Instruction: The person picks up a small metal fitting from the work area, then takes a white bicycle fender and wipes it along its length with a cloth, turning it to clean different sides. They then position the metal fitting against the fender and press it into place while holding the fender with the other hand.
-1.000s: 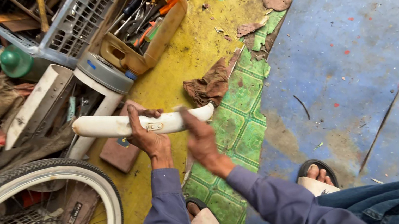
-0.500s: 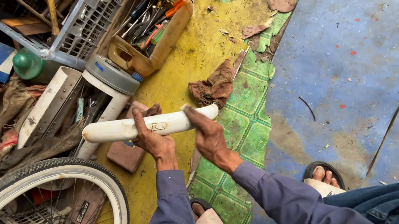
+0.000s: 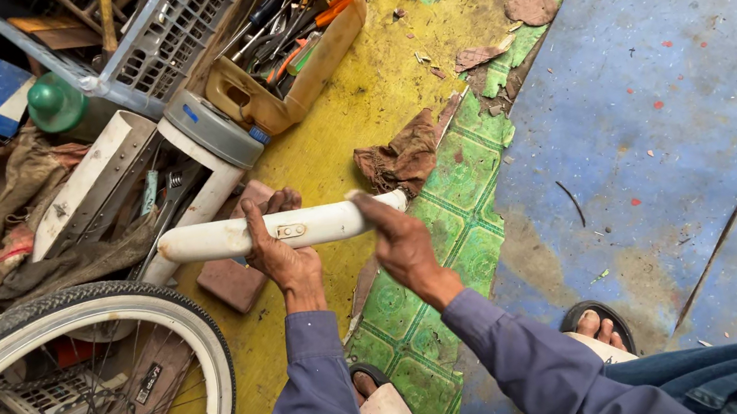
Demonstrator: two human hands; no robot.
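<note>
1. Both hands hold a long, cream-white, rounded metal bar with a small oval slot in its side (image 3: 284, 229), level and crosswise above the floor, in front of the person's knees.
2. The left hand (image 3: 283, 254) wraps the bar near its middle, fingers curled over the top and closed firmly on it.
3. The right hand (image 3: 403, 241) grips the bar's right end, thumb laid along the top, also closed on it.
4. Judging by the level, two-handed hold, the step in hand looks like turning and inspecting the bar; any further move would call for a steady grip at both ends so that it does not tip.
5. Just beyond the bar lies a crumpled brown rag (image 3: 405, 155) on the floor, and below the left hand sits a reddish brick (image 3: 238, 280).
6. A cut-open yellow plastic jug holding screwdrivers and other hand tools (image 3: 291, 48) stands further off, beside a grey plastic crate (image 3: 176, 26).
7. At lower left a bicycle wheel with black tyre and white rim (image 3: 73, 378) leans near a heap of dirty cloth and scrap.
8. The floor is patchwork: worn yellow sheet (image 3: 371, 90), green patterned tile (image 3: 459, 223) and scuffed blue paint (image 3: 663, 95), all dusty and littered; it reads as a cluttered repair workshop.
9. The person's sandalled feet show at the bottom edge.
</note>
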